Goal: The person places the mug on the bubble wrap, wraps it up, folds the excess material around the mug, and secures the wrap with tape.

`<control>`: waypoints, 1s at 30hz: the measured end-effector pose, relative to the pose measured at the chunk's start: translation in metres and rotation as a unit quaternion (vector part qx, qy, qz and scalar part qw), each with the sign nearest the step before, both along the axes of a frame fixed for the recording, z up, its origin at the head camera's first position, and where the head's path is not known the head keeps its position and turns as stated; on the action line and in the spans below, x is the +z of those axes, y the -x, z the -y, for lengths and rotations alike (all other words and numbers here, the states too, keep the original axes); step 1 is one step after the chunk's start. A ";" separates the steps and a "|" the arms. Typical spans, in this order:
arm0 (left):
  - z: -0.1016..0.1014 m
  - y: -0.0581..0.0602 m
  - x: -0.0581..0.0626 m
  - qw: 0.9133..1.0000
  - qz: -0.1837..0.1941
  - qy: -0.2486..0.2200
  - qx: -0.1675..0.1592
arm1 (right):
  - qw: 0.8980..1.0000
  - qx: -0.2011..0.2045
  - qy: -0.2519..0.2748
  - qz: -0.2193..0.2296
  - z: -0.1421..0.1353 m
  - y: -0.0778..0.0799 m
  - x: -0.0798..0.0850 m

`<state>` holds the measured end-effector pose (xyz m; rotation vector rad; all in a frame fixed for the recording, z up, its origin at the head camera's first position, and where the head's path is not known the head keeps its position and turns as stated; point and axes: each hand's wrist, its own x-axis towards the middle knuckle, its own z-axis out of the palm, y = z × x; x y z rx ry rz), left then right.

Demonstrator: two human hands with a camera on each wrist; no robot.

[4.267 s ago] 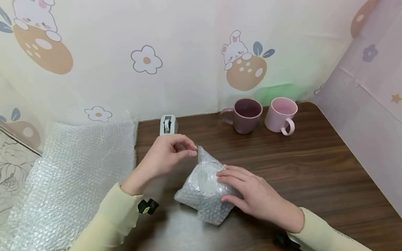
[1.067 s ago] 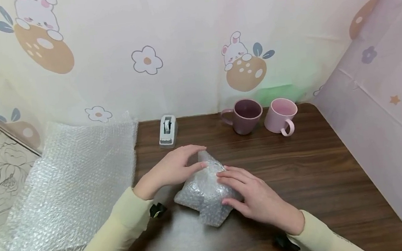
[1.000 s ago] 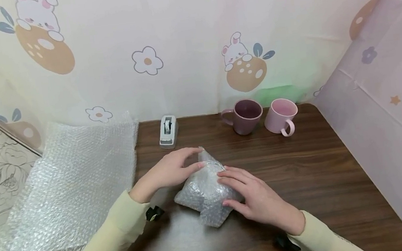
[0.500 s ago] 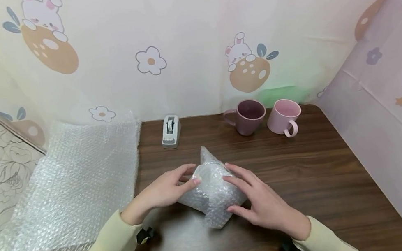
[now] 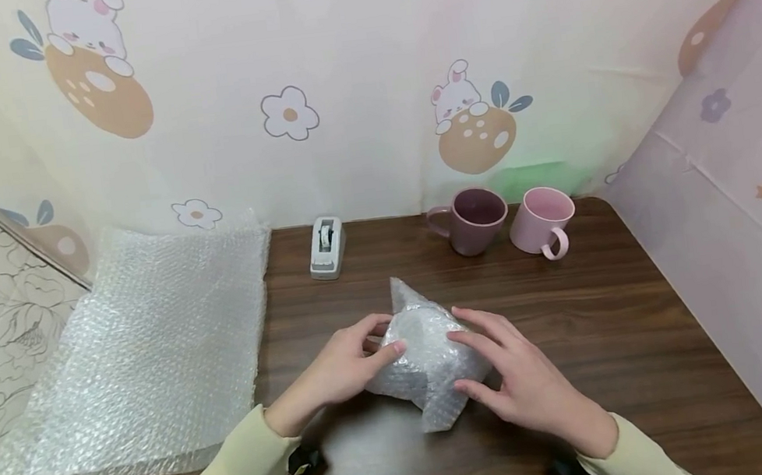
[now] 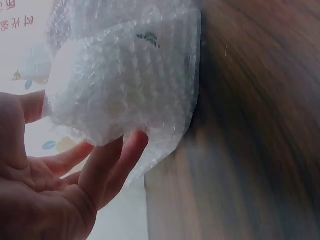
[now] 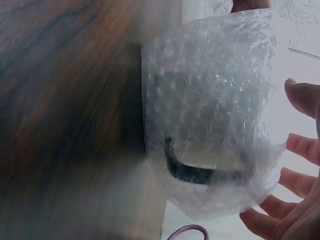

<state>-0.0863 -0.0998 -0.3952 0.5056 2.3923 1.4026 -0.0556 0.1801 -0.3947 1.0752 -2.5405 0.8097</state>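
A mug wrapped in bubble wrap [image 5: 429, 349] stands in front of me, a pointed corner of the wrap sticking up at its far side. Through the plastic in the right wrist view shows a dark curved handle [image 7: 192, 172]. My left hand [image 5: 346, 363] grips the bundle's left side, thumb on top and fingers curled against the side. On the opposite side, my right hand [image 5: 527, 377] rests its spread, relaxed fingers on the wrap; its thumb [image 7: 302, 97] is apart from the plastic in the right wrist view.
A large sheet of bubble wrap [image 5: 148, 358] covers the table's left part. At the back stand a tape dispenser [image 5: 327, 248], a dark purple mug [image 5: 474, 223] and a pink mug [image 5: 540, 221]. A printed curtain [image 5: 346, 53] hangs directly behind the table [image 5: 620, 351].
My left hand has come down from the wrap's upper corner to the bundle's left side. The bundle has shifted slightly right, with my right hand staying against it.
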 end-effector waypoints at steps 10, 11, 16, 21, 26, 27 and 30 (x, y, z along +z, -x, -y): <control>-0.038 0.002 -0.008 0.999 0.002 -0.035 0.002 | 0.997 -0.065 -0.010 0.050 -0.019 0.002 0.000; -0.041 0.002 -0.009 0.999 0.003 -0.038 0.002 | 0.997 -0.068 -0.007 0.047 -0.022 0.002 0.000; -0.056 0.005 -0.012 0.998 0.011 -0.059 -0.002 | 0.996 -0.078 0.012 0.035 -0.035 0.007 -0.002; -0.070 0.008 -0.014 0.993 0.049 -0.106 -0.018 | 0.994 -0.093 0.027 0.043 -0.052 0.012 -0.003; -0.087 0.010 -0.019 0.982 0.086 -0.164 -0.035 | 0.994 -0.102 0.024 0.036 -0.074 0.017 -0.004; -0.091 0.010 -0.020 0.982 0.085 -0.166 -0.042 | 0.994 -0.101 0.023 0.031 -0.078 0.018 -0.003; -0.099 0.012 -0.024 0.982 0.073 -0.157 -0.070 | 0.995 -0.098 0.019 0.023 -0.089 0.019 -0.002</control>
